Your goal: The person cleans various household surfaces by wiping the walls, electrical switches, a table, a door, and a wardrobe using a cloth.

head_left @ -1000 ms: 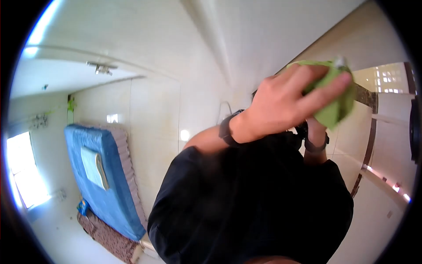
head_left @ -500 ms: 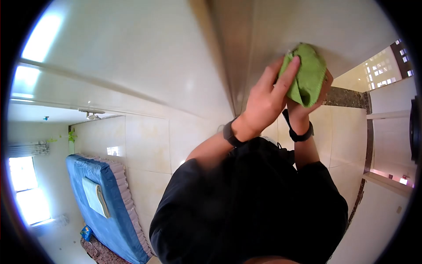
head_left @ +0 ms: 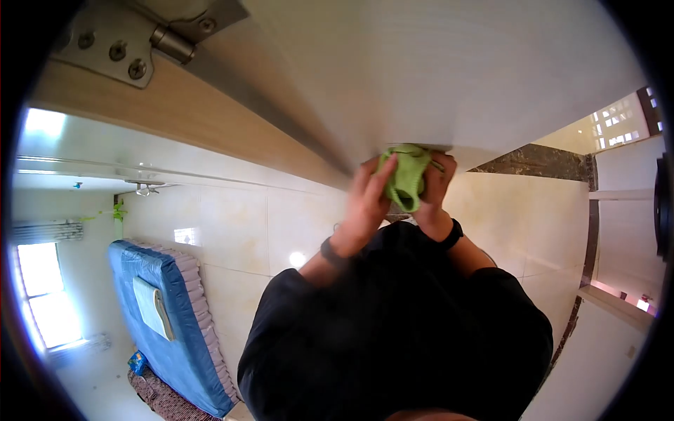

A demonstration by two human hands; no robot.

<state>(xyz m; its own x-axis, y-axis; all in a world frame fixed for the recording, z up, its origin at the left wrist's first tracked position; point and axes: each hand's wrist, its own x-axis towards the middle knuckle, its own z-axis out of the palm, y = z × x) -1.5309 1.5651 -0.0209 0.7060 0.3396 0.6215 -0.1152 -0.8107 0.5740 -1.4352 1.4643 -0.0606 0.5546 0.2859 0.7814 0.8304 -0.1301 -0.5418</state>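
Note:
A crumpled green cloth [head_left: 407, 175] is between my two hands, close against the lower part of a white door panel [head_left: 449, 77]. My left hand [head_left: 368, 200] grips the cloth's left side, with fingers bent onto it. On the other side, my right hand [head_left: 437, 186] holds the cloth's right edge, its fingers partly hidden behind the fabric. Both wrists wear dark bands. A metal hinge [head_left: 133, 52] with screws is fixed at the door's wooden edge, upper left.
A bed [head_left: 175, 316] with a blue cover and a folded pale cloth [head_left: 152, 307] stands at the left, near a bright window [head_left: 49, 295]. Glossy tiles cover the floor [head_left: 505, 217]. A dark stone strip [head_left: 540, 161] crosses it at the right.
Both hands and the cloth have moved down and left in view, closer to my body. The door's edge and a hinge have come into view at upper left.

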